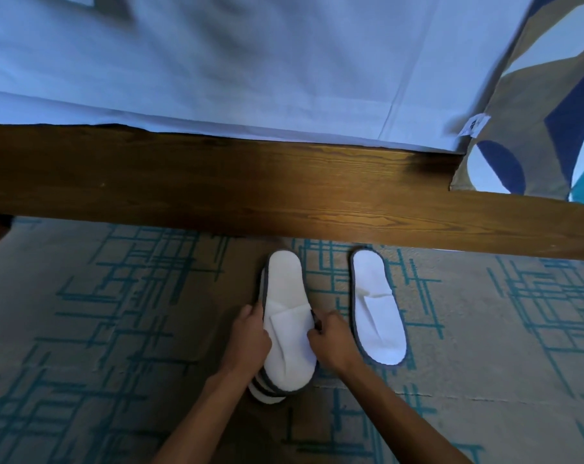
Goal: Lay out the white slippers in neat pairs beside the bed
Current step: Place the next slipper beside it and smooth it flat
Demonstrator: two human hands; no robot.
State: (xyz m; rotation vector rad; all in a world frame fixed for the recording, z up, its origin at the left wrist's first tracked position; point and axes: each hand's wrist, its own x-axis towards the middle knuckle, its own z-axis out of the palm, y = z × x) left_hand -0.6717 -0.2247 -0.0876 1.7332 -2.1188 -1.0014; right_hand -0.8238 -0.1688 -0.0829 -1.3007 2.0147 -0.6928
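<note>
So, slipper count first: you've got one single slipper (377, 306) lying flat on its own to the right, heel end near the bed and toe pointing back toward you, and then a stack of slippers (285, 323) in the middle under your hands. I can count the top one clearly, plus at least two more grey-edged soles poking out at the near end, so three or so in the pile, can't swear to the exact number. All of them are white with a thin grey trim. They're sitting on a beige carpet (116, 313) with teal crosshatch lines all over it, just in front of the wooden bed frame (217, 189), which runs across the whole view. Above that hangs a pale bluish-white sheet (217, 68), and off to the right there's a patterned cover (535, 112) in tan, navy and teal with a little white tag on its edge. The stack and the loner are near each other but not touching, a strip of carpet shows between them. Now the hands: your left hand (250, 339) is curled narrow around the left edge of the stack, fingers tucked down the side and thumb up by the top slipper's strap. Your right hand (331, 343) is pinched in on the right edge, fingertips nipping the grey trim right where the strap meets the sole. Both hands are closed up on that pile, neither one touching the lone slipper.
</note>
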